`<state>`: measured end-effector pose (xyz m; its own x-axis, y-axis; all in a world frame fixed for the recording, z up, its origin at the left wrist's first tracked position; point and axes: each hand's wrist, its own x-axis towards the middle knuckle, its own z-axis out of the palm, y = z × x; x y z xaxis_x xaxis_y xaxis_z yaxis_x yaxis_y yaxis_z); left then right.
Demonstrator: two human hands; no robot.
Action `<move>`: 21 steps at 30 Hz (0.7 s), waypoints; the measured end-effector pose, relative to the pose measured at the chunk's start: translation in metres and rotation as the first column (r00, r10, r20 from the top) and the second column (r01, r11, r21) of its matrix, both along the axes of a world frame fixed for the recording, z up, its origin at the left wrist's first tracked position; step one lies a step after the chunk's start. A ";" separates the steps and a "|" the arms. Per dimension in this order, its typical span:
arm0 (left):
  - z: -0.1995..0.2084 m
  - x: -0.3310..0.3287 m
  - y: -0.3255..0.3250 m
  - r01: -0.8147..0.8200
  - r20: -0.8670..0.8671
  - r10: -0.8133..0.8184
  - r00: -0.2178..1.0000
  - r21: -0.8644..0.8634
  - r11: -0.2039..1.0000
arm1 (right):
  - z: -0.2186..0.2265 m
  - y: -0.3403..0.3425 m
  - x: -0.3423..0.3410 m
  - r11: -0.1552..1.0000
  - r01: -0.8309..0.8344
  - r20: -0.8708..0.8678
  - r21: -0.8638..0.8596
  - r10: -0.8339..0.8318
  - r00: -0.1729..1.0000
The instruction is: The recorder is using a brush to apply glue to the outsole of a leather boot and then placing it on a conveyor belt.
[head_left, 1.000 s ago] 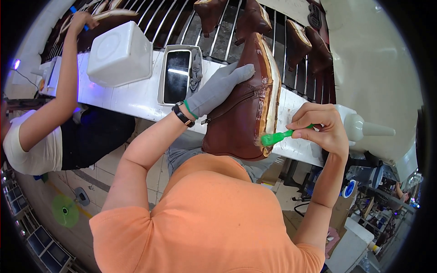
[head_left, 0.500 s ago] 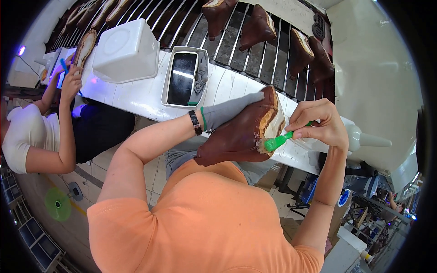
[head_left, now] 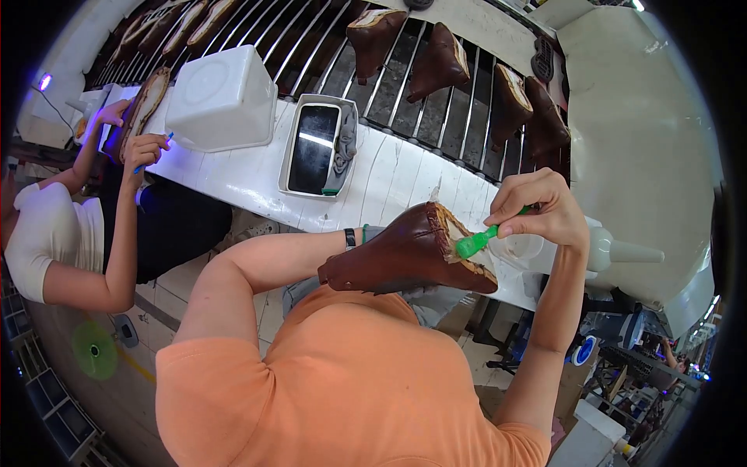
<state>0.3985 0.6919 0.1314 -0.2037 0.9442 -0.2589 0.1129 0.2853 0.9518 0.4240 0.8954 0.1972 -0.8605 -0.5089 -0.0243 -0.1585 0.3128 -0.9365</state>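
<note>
A brown leather boot upper (head_left: 381, 257) lies tilted in front of my chest, its pale underside (head_left: 455, 226) facing right. My left hand (head_left: 373, 233), in a grey glove, supports it from behind; only the cuff shows, and the boot hides the fingers. Between the thumb and fingers of my right hand (head_left: 545, 206) is pinched a green-handled brush (head_left: 473, 244). Its bristles touch the light underside near the rim. A translucent round tub (head_left: 520, 247) stands on the white bench (head_left: 397, 175), just beneath my right hand.
A white box (head_left: 222, 101) and a tray holding a dark-screened phone (head_left: 313, 148) and grey cloth sit on the bench. Behind runs a roller rack with several brown boots (head_left: 440, 62). At left, a co-worker (head_left: 58, 233) holds a shoe (head_left: 145, 109) and a blue-handled tool.
The boot has turned and come lower, its underside swinging round, and my gloved left hand has gone behind it. The brush stays at the rim. The co-worker has lowered the blue-handled tool.
</note>
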 end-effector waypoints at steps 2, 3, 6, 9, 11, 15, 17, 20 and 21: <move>-0.008 0.003 -0.007 -0.013 0.035 0.012 0.999 0.016 1.000 | -0.002 0.003 0.002 1.000 -0.003 -0.006 -0.011 0.003 1.000; -0.012 0.004 -0.006 -0.019 0.053 0.017 0.998 0.024 1.000 | -0.002 0.003 0.003 1.000 0.013 -0.031 -0.021 -0.014 0.999; -0.023 0.002 -0.011 -0.044 0.102 0.039 0.994 0.046 0.998 | 0.000 -0.005 0.006 0.992 0.129 -0.066 -0.003 -0.129 0.989; -0.036 0.006 -0.017 -0.069 0.157 0.058 0.986 0.066 0.995 | 0.002 -0.014 0.006 0.962 0.271 -0.065 0.010 -0.270 0.961; -0.045 0.003 0.007 -0.089 0.198 0.072 0.978 0.082 0.993 | 0.003 -0.016 0.004 0.958 0.288 -0.036 0.000 -0.288 0.957; -0.063 0.004 -0.006 -0.145 0.274 0.111 0.955 0.108 0.984 | -0.004 -0.008 0.000 0.991 0.118 -0.106 -0.057 -0.124 0.987; -0.070 0.000 -0.024 -0.170 0.309 0.126 0.943 0.121 0.978 | 0.002 -0.007 0.002 0.998 0.056 -0.059 -0.008 -0.056 0.997; -0.082 0.008 -0.031 -0.205 0.363 0.144 0.921 0.135 0.969 | 0.003 -0.002 0.000 1.000 -0.019 0.029 -0.018 0.019 0.999; -0.086 0.017 -0.018 -0.217 0.381 0.151 0.912 0.137 0.967 | 0.002 0.002 -0.002 1.000 -0.017 0.028 -0.020 0.018 0.999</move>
